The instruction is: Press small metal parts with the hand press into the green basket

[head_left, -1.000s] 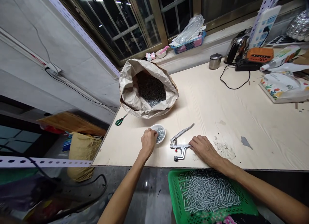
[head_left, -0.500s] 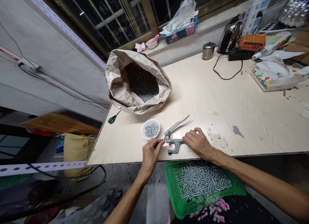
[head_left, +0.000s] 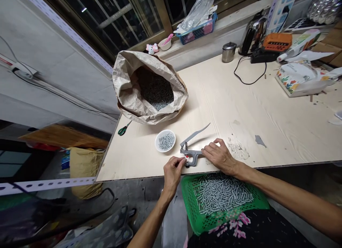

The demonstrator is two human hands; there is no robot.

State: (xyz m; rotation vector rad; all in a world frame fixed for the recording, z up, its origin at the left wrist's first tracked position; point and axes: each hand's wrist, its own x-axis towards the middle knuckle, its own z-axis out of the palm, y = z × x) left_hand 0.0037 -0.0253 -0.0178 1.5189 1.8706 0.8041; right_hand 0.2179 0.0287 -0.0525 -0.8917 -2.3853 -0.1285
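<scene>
A grey hand press tool (head_left: 192, 147) with a long lever lies near the front edge of the pale wooden table (head_left: 267, 116). My left hand (head_left: 173, 171) pinches something small at the tool's jaw; what it holds is too small to name. My right hand (head_left: 220, 155) rests on the tool's base, fingers curled over it, holding it down. A small white bowl (head_left: 165, 140) of tiny metal pieces sits just left of the tool. A green basket (head_left: 221, 200) full of small silver tubes sits on my lap below the table edge.
A big paper sack (head_left: 148, 87) of small metal parts stands open at the back left. Green-handled scissors (head_left: 123, 129) lie beside it. A kettle (head_left: 253, 30), a steel cup (head_left: 228, 52), a black cord (head_left: 249, 75) and boxes (head_left: 299, 80) crowd the far right.
My left hand left the white bowl and came to the tool's jaw with a pinched grip. My right hand stayed on the tool. The view shifted downward.
</scene>
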